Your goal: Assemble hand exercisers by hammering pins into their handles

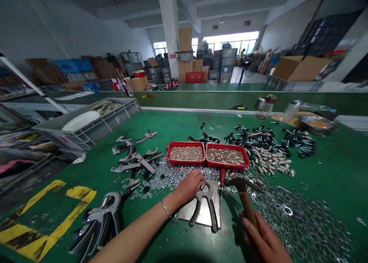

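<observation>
Far left, a pile of spring grips [96,224] sits out of the way. The left hand [188,186], fingers curled down, pins a single grip [202,201] against a steel plate [185,213], a hard bed for it - a red-handled punch [222,178] stands just beside, red trays [207,155] behind. The right hand [266,236] is closed round a hammer [247,205] - washers [304,224] spread beneath

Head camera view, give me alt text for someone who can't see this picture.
A person's left hand holds a black-handled metal grip tool on a steel plate, while the right hand grasps a wooden-handled hammer. Two red trays of small metal parts and scattered washers lie on a green workbench.
</observation>
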A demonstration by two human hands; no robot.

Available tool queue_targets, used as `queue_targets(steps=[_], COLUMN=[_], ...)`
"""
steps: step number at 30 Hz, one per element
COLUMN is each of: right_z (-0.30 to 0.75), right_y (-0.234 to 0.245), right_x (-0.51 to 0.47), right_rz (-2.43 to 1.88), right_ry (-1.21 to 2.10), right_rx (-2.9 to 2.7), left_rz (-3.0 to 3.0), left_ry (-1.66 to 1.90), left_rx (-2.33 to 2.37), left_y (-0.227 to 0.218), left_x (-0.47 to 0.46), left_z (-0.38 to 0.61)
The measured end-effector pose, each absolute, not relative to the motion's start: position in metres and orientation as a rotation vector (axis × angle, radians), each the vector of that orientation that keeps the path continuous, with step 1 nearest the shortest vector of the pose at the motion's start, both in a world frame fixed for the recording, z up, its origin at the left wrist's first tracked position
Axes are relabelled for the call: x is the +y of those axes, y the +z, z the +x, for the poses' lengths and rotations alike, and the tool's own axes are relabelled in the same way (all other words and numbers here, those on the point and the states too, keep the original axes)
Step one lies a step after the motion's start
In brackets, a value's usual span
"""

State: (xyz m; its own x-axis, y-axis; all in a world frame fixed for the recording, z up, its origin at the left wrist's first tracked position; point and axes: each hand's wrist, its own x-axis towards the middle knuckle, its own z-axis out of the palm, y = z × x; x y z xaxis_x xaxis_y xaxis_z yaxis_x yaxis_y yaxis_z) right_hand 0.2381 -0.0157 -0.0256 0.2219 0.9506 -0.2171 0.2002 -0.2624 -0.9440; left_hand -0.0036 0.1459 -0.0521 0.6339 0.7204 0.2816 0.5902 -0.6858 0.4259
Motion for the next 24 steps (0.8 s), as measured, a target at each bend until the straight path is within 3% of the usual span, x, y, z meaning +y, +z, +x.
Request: queue_targets(steps=[5,10,16,24], right_z=[0.246,0.230,0.220,0.218], right_y=[0.010,0.052,0.030,0.028], right_x=[0.018,0.038,0.073,0.069], right_rz=[-1.702,-1.679,-1.781,-1.793], right_ry=[1.127,0.932,0.952,0.926], right_rx=[-1.607,-1.839,-2.089,-2.141], left_rz=[2.454,2.501,2.673,2.617], left_ry=[0.671,0.561,0.285,0.303], left_rx=[1.191,1.245,1.242,1.246], left_y=[-0.045,-0.022,-0.014,-0.017], left_x=[0.131,0.099,0.095,0.102], left_z=[-0.012,-0.031,-0.029,-0.026])
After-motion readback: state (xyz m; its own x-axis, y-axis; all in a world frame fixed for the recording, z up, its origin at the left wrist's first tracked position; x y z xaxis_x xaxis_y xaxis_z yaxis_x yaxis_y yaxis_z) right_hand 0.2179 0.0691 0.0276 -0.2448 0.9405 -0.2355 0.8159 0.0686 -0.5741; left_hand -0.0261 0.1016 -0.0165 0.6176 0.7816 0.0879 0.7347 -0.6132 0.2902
